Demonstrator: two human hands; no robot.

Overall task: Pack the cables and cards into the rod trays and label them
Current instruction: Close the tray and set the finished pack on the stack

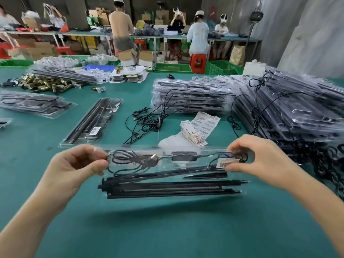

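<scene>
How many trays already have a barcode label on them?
2. One barcode label on the held tray, pinched between left hand and right hand; a second label on the lone tray lying ahead-left on the table. Stacked trays may hide more.

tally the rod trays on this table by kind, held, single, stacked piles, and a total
held tray: 1
single flat tray: 1
tall piles on the right: 2
low piles on the left: 2
cut-off tray at left edge: 1
total: 7
</scene>
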